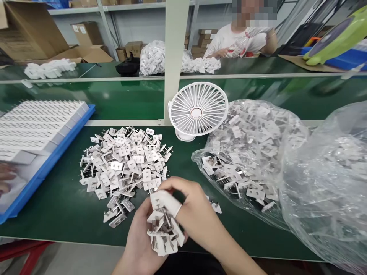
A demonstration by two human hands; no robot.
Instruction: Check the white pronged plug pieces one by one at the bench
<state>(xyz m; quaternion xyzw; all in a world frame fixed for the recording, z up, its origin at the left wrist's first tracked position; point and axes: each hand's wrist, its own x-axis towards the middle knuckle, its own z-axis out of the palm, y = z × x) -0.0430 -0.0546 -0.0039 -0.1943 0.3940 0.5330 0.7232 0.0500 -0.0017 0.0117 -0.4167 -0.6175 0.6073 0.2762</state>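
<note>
While the left hand [139,236] cups a bunch of white pieces [164,246] at the bottom middle of the frame, the right hand [197,212] leans over it from the right. The left fingers curl around the bunch at the near edge of the green bench [65,225]. The right fingers look closed on the top piece [156,202], with the thumb, in a white cover [171,205], pressed on it. What the other right fingertips do underneath is hidden. Metal pins poke out of the bunch this way and that.

On the left side of the frame, a blue tray [61,147] holds lots of white parts [43,126] in neat rows, pins up, so that batch looks done, or close to it. Some other fingers [6,177] show at the left edge, and they seem to be someone else's.

Lots looks left. A big, messy pile [122,156] lies just past the hands, left of the middle. One clear bag [255,126] on the right holds many more, and another clear bag [323,187] at the right edge looks full too. A few loose pieces [216,207] lie between the right hand and the first bag. A white fan [197,110] stands behind the pile.
</note>
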